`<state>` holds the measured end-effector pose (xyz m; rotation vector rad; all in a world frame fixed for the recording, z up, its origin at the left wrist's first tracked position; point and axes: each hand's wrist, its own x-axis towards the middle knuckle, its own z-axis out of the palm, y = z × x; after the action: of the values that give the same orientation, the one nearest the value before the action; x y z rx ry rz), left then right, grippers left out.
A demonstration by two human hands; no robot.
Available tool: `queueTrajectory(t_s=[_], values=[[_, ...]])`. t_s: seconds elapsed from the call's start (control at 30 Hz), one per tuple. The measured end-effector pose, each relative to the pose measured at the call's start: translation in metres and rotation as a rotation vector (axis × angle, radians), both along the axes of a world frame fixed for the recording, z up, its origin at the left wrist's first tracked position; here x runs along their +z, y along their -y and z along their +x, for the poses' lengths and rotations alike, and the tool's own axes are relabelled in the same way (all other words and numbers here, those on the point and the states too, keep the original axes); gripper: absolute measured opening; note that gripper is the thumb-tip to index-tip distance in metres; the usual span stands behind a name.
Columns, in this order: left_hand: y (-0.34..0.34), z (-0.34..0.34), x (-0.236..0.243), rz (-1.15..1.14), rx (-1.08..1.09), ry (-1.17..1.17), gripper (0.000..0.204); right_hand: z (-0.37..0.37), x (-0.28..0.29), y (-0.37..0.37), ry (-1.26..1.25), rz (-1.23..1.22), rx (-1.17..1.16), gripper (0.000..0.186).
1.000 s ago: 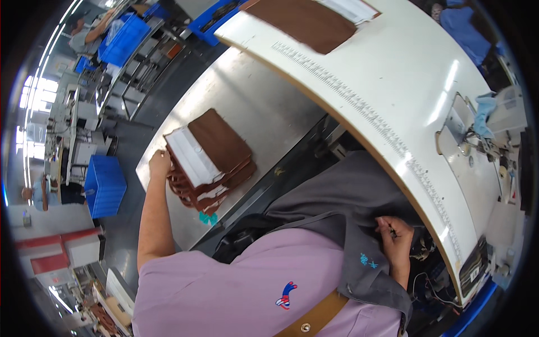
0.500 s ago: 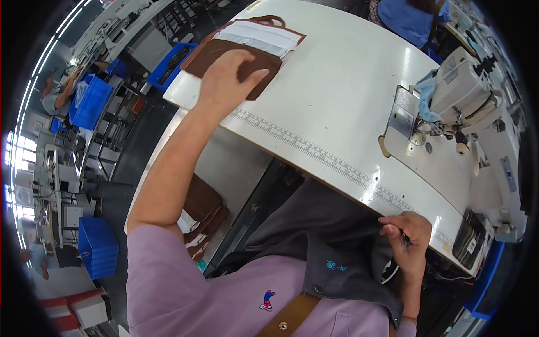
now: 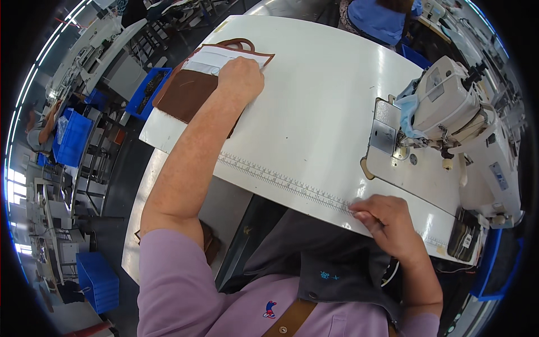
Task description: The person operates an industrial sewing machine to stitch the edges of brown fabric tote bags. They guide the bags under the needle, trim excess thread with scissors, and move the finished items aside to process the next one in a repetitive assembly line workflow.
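Note:
My left hand (image 3: 241, 78) rests over the right side of a flat brown leather-like bag piece (image 3: 193, 96) at the far left of the white table. Its fingers curl downward, and whatever lies under them is hidden. White strips (image 3: 208, 59) lie across the upper part of the brown piece, and a looped brown handle (image 3: 238, 43) shows beyond them. Over the table's front edge, my right hand (image 3: 387, 222) is closed with thumb and fingers together. A small dark thing seems to sit in it, too hidden to name.
A white sewing machine (image 3: 449, 106) with a light blue cloth (image 3: 409, 115) on it stands at the right. A printed ruler (image 3: 286, 182) runs along the front edge of the table (image 3: 320, 101). A blue bin (image 3: 147, 92) sits beyond the left edge. A person in blue (image 3: 376, 19) sits opposite.
My left hand has moved right across the brown piece, from fingers spread to curled. My right hand has risen from the table edge onto the ruler. The whole view has shifted slightly.

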<state>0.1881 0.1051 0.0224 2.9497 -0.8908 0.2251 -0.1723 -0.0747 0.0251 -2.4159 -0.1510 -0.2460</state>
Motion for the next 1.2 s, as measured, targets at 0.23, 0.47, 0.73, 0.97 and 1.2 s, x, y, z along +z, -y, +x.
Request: queueTrajectory(t_s=[0.23,0.47,0.73,0.97,1.2], values=[[-0.029,0.040,0.011,-0.328,-0.012,-0.235,0.043,0.160,-0.019,-0.045,0.214,-0.134,0.178,0.034],[-0.079,0.065,0.019,-1.039,0.114,-0.835,0.041,0.283,-0.045,-0.085,0.154,-0.475,0.128,0.053],[-0.183,0.017,0.157,-1.537,-0.145,-0.891,0.055,0.278,-0.049,-0.083,0.176,-0.395,0.092,0.050],[-0.188,-0.069,0.128,-1.730,-0.347,-1.084,0.053,0.233,-0.009,-0.055,-0.100,-0.301,0.062,0.032],[-0.127,-0.085,-0.017,-1.220,-0.039,-1.281,0.033,0.075,-0.040,0.045,0.165,-0.500,-0.224,0.044]])
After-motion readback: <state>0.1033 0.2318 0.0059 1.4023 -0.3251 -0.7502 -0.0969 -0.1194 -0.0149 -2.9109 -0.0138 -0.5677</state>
